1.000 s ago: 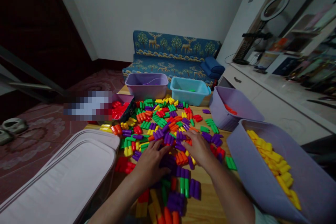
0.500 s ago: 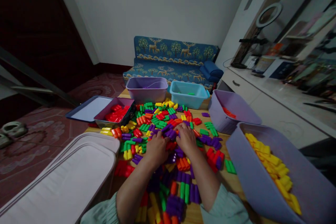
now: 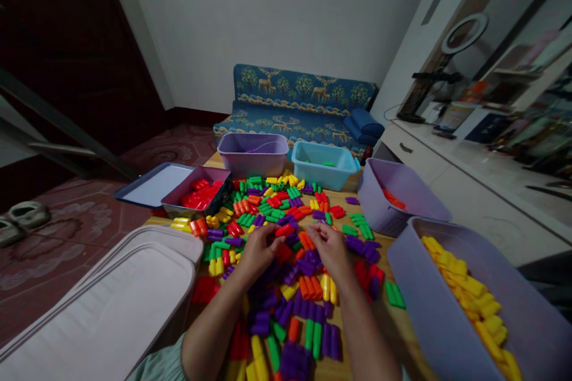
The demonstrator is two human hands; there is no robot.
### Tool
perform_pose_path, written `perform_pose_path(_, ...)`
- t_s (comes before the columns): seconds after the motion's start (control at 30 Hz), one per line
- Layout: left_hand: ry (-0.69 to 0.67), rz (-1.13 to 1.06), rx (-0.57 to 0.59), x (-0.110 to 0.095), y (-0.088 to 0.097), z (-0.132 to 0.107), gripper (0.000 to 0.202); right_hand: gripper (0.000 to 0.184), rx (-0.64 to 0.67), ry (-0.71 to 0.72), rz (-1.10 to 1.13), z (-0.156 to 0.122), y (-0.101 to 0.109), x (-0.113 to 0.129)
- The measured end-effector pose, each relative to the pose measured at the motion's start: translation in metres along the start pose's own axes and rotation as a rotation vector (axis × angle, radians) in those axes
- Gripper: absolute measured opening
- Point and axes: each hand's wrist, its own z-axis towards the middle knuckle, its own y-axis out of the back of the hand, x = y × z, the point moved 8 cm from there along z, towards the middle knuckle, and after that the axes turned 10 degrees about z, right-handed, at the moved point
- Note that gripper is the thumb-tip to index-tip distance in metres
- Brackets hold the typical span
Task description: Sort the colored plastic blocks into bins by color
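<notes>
Bullet-shaped plastic building blocks in red, orange, yellow, green and purple lie spread over the wooden table. My left hand (image 3: 263, 248) pinches a red building block (image 3: 285, 230) between thumb and fingers, just above the pile. To its right, my right hand (image 3: 329, 248) has its thumb and fingertips drawn together; what is between them, if anything, is hidden. Orange blocks (image 3: 306, 241) are right at those fingertips. Purple blocks (image 3: 308, 262) lie in a heap between both hands, and a row of orange blocks (image 3: 310, 287) rests nearer to me.
Behind the pile stand a purple bin (image 3: 253, 165) and a light-blue bin (image 3: 325, 183). At right are a purple bin with orange blocks (image 3: 373, 205) and a larger bin (image 3: 415, 286) holding yellow blocks. A tin (image 3: 174, 209) of red blocks and white lids (image 3: 129, 303) are at left.
My hands have risen from the purple blocks and moved apart. The left one now pinches a red block. Purple and orange blocks between my wrists are more exposed.
</notes>
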Motion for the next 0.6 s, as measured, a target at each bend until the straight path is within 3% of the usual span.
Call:
perform_pose_path(0.17,-0.086,0.242,0.075,-0.013,0.007,-0.004,0.026,0.03,0.272,-0.077,-0.153,-0.016,-0.011,0.011)
perform_pose_path(0.27,-0.101,0.412,0.179,-0.019,0.003,-0.011,0.036,0.023,0.341,-0.062,-0.352,-0.023,-0.008,0.015)
perform_pose_path(0.43,-0.184,0.54,0.219,-0.029,-0.009,-0.02,0.057,0.013,0.209,-0.078,-0.462,-0.018,-0.002,0.006)
perform_pose_path(0.6,-0.122,0.532,0.172,-0.024,-0.016,-0.017,0.045,0.029,0.165,-0.048,-0.299,-0.012,-0.008,-0.002)
